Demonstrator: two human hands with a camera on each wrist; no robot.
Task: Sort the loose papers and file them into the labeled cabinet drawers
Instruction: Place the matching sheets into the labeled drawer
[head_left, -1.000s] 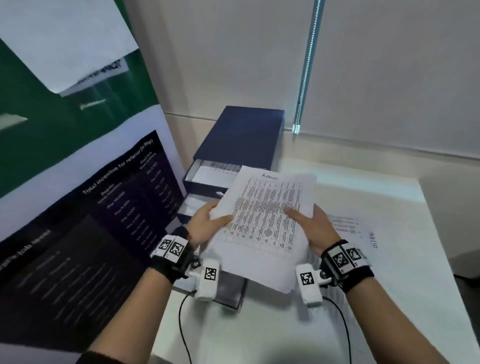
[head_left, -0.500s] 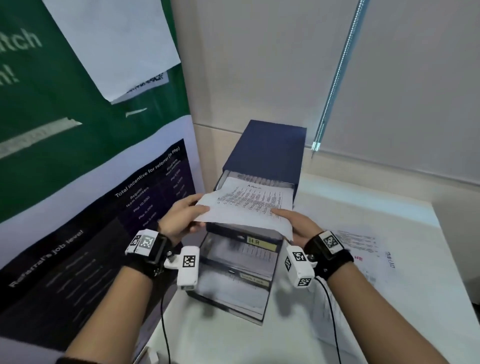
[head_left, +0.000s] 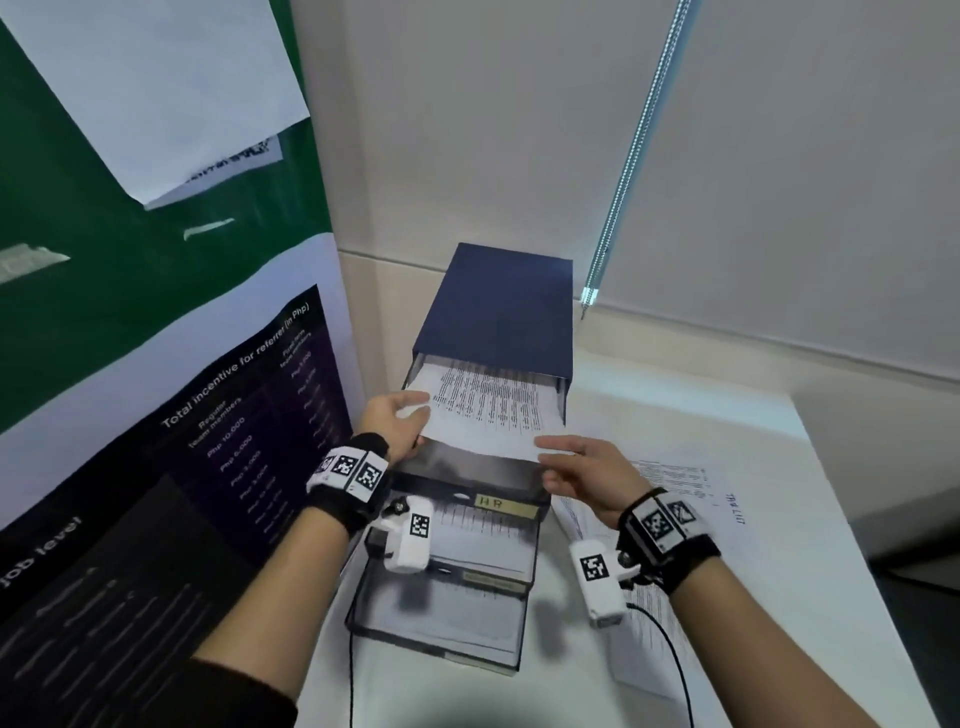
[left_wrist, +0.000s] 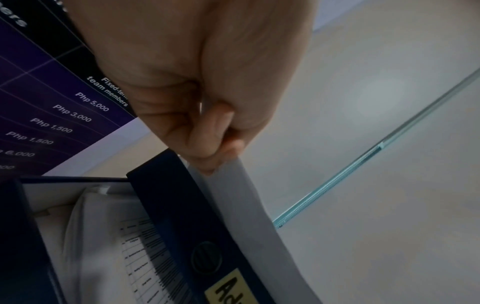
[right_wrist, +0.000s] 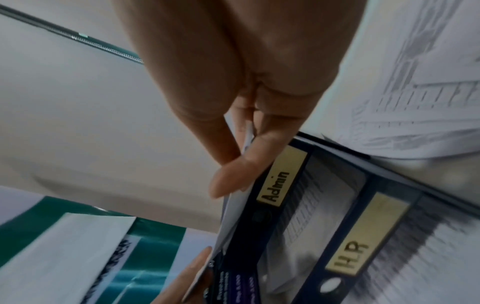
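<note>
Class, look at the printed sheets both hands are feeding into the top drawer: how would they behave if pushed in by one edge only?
Probably floppy: the sheets are thin, and the left hand and right hand each hold a side. They look light, needing only fingertip pinches. Pushed from one edge, they would likely buckle against the drawer.

A printed sheet lies half inside the top "Admin" drawer of the navy cabinet; the "HR" drawer below stands open.

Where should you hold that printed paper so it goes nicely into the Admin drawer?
Probably by its near corners, from the front: the left hand and right hand pinch the printed paper there. Its far end already lies in the Admin drawer, so two grips keep it flat.
</note>
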